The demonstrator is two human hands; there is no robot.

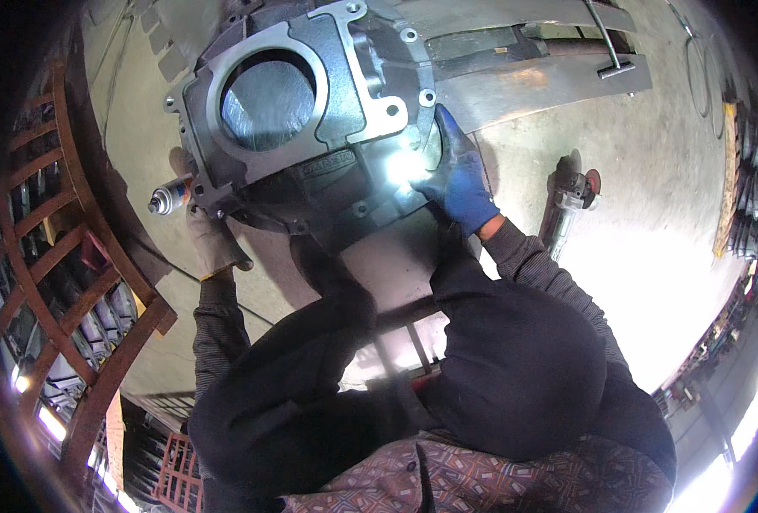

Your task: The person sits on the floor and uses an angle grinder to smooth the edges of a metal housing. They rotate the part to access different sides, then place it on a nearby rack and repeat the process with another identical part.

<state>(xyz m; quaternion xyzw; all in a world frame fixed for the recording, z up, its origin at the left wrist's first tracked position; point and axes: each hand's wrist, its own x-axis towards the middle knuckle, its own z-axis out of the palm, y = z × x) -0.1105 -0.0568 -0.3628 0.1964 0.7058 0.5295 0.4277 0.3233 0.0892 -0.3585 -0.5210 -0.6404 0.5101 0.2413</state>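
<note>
A large dark cast-metal housing (342, 114) lies before me, with machined bright faces and a big round opening. My right hand (467, 178), in a blue glove, grips its lower right edge, fingers reaching up along the side. A bright light spot falls on the metal beside that hand. At the lower left edge is my left hand (211, 235) in a pale, dirty glove; its fingers are mostly hidden. A small silver can-like cylinder (169, 198) with an orange band sticks out beside it. Whether that hand holds the cylinder or the housing, I cannot tell.
An angle grinder (569, 197) lies on the concrete floor to the right. Beyond the housing are flat metal plates (550, 90) with a T-handled tool (611, 56) on them. A brown metal rack (76, 299) stands at the left. My bent knees (516, 359) are close to the housing.
</note>
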